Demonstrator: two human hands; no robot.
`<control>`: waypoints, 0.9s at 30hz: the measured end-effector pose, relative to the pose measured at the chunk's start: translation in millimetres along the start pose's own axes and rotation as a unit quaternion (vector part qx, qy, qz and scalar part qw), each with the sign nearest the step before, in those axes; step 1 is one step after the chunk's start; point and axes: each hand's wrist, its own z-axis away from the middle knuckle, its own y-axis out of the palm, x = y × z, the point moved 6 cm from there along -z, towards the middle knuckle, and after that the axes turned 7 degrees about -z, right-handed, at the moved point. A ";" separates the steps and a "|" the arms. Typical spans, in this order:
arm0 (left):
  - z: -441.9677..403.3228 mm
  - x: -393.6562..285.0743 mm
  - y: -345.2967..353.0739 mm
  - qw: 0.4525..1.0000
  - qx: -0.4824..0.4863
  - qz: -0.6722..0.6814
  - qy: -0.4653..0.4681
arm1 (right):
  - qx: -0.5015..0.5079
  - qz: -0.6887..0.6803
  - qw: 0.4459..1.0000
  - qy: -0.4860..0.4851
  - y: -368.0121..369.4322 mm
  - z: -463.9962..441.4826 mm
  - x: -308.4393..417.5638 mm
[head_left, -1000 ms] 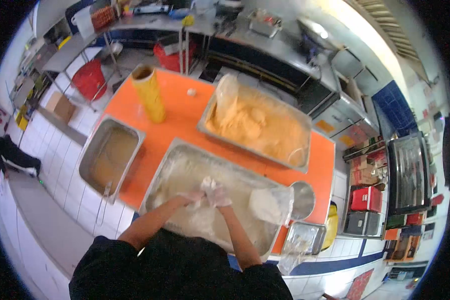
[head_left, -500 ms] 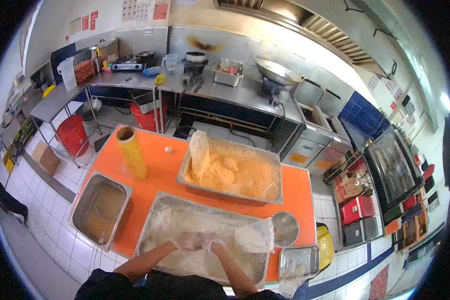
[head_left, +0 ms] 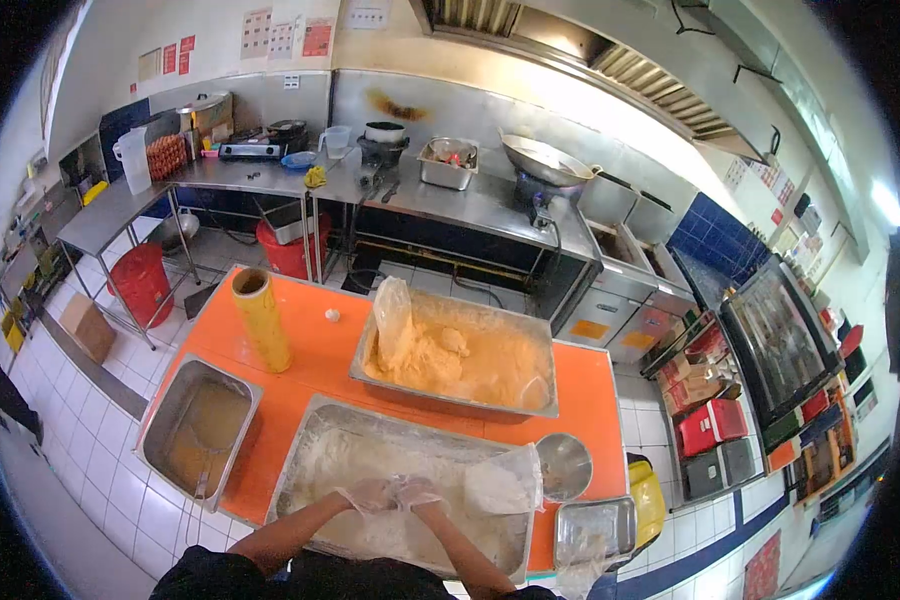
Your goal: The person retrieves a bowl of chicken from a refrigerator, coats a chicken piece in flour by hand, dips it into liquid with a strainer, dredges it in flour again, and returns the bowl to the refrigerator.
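Both my hands wear clear plastic gloves and meet over a large metal tray of white flour [head_left: 320, 455] near the front of the orange table. My left hand [head_left: 371, 494] and my right hand [head_left: 416, 491] touch at the fingertips, with fingers curled inward. Whatever lies between them is hidden by the fingers and gloves. A clear bag of white powder [head_left: 498, 484] rests in the tray's right end. Behind it stands a second metal tray with orange powder [head_left: 490, 365] and a plastic bag [head_left: 393, 322] at its left end.
Left on the orange table [head_left: 315, 350] are a deep metal pan of liquid [head_left: 202, 425] with a wire-handled tool and a yellow roll [head_left: 262, 322]. On the right sit a metal bowl [head_left: 564, 467] and a small metal tray [head_left: 595, 530]. A steel counter with a wok [head_left: 545, 160] runs behind.
The view has tilted up and shifted. White lumpy material showed between my hands a second ago; now my hands are closed together over it or it is hidden.
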 end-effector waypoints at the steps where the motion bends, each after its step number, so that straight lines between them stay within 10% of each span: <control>1: -0.2 3.9 8.7 1.000 0.003 0.002 -0.001 | 0.003 -0.002 1.000 0.001 -13.9 3.4 7.7; 4: 2.6 -1.1 4.4 0.988 -0.087 -0.107 0.063 | -0.007 -0.040 0.998 -0.040 -62.7 13.3 23.9; 6: 13.1 -45.4 -42.5 0.992 -0.017 0.106 0.073 | -0.227 -0.090 0.964 -0.100 -20.7 22.7 -19.8; 8: -17.9 9.2 33.0 0.940 0.220 -0.253 -0.065 | -0.202 0.039 0.976 -0.076 36.2 24.8 -53.9; 10: 1.0 4.3 0.9 0.990 0.064 0.108 -0.068 | -0.168 0.328 0.928 -0.058 68.2 19.2 -71.8; 11: -9.2 34.1 34.7 0.998 0.029 -0.009 -0.057 | -0.256 -0.022 0.964 -0.064 -13.5 39.7 -26.8; 12: -0.4 11.8 2.0 0.975 0.032 0.091 -0.199 | 0.093 0.049 0.994 -0.040 77.7 13.7 -68.9; 13: 13.3 -16.0 -35.2 0.923 0.002 0.188 -0.337 | -0.160 0.101 0.981 -0.043 54.5 34.6 -38.3; 14: 2.1 46.0 27.4 0.918 -0.093 0.305 -0.235 | -0.208 0.327 0.918 -0.085 -29.7 53.9 12.0; 15: -21.7 123.5 120.8 0.748 -0.088 0.612 -0.241 | -0.171 0.644 0.737 -0.114 -18.9 58.4 20.6; 16: 0.5 71.7 56.9 0.715 -0.049 0.623 -0.313 | -0.152 0.631 0.751 -0.122 -28.3 48.1 32.0; 17: 27.1 3.4 -25.1 0.674 -0.013 0.631 -0.383 | -0.174 0.321 0.928 -0.073 -62.7 37.0 38.1; 18: 35.9 3.9 -26.1 0.669 -0.010 0.632 -0.391 | -0.184 -0.023 0.983 -0.004 -83.8 22.6 31.2; 21: 53.6 18.6 -41.3 0.661 -0.068 0.686 -0.296 | -0.134 -0.055 0.988 -0.044 -89.1 4.8 37.2; 23: 68.5 41.3 -49.8 0.826 -0.148 0.486 -0.244 | -0.160 -0.088 0.981 -0.071 -94.7 4.2 49.9; 27: 107.5 77.9 -35.4 0.794 -0.164 0.492 -0.317 | -0.107 -0.135 0.977 -0.124 -89.5 -17.8 86.8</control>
